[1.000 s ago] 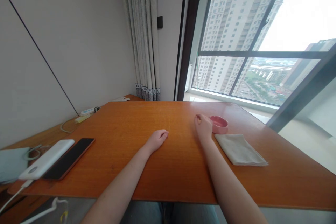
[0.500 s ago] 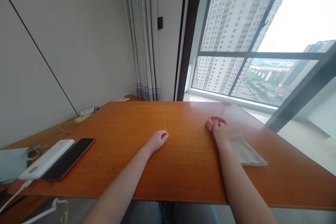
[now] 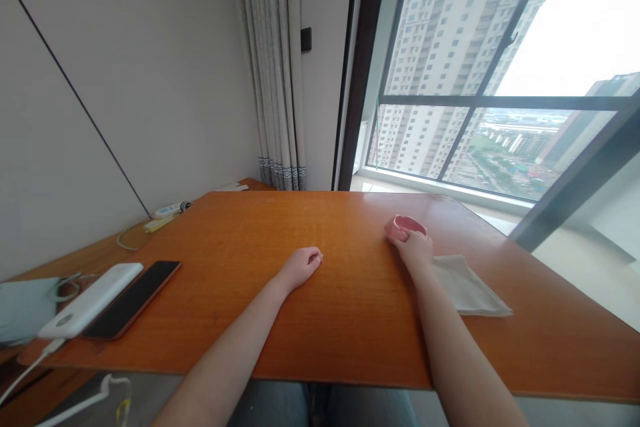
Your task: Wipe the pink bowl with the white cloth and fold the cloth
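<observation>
A small pink bowl (image 3: 397, 227) is at the far right part of the wooden table, with its opening upward. My right hand (image 3: 417, 251) grips its near side, thumb at the left and the other fingers partly hidden at the rim. Whether the bowl touches the tabletop I cannot tell. Just behind my right wrist, a folded light grey cloth (image 3: 470, 287) lies flat, partly covered by the forearm. My left hand (image 3: 301, 267) rests on the middle of the table in a loose fist, with nothing visible in it.
On the left of the wooden table (image 3: 240, 227) lie a white power bank (image 3: 95, 300) with a cable and a dark phone (image 3: 135, 299). A power strip (image 3: 170, 211) sits by the wall. Behind the table are a grey curtain (image 3: 280, 80) and a window.
My right hand has shifted a little to the left and away from me, bringing the pink bowl along. More of the cloth shows now. My left hand has stayed in place.
</observation>
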A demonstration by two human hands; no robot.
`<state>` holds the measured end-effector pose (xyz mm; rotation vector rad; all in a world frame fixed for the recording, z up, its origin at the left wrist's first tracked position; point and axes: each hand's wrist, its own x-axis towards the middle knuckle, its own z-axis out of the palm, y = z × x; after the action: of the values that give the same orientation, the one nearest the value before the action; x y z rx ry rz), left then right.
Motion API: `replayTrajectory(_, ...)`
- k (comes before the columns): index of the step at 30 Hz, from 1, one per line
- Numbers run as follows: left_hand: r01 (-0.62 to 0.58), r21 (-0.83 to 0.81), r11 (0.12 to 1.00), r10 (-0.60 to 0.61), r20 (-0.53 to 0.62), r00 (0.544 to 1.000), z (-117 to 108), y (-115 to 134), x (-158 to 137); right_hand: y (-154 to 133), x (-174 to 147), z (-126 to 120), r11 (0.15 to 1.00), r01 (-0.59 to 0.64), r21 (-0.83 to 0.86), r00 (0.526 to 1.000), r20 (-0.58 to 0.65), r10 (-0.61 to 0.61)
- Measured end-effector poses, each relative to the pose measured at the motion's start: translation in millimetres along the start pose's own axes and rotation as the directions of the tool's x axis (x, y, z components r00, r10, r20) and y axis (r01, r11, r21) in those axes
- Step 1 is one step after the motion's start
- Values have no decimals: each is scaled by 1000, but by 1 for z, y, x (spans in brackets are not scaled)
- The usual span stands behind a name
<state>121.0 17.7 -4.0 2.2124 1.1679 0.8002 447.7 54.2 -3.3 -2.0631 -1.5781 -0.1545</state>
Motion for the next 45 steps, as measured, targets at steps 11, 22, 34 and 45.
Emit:
replayTrajectory(11, 6, -8, 1000, -8, -277, 961, -3, -7, -1, -118, -58, 4, 795, 371, 480, 880, 93, -466)
replayTrajectory(22, -33, 80, 996, 32, 16, 999, -41, 14, -9, -129, -74, 1, 597, 551, 583, 688, 87, -720)
replayTrajectory(34, 224, 117, 968, -179, -305, 935, -55, -29, -4, -120, -73, 4, 681, 329, 654, 863, 85, -498)
replayTrajectory(45, 795, -10, 606, -390, -875, 286, -98, -90, -41, -111, -71, 18, 717, 238, 656, 861, 199, -468)
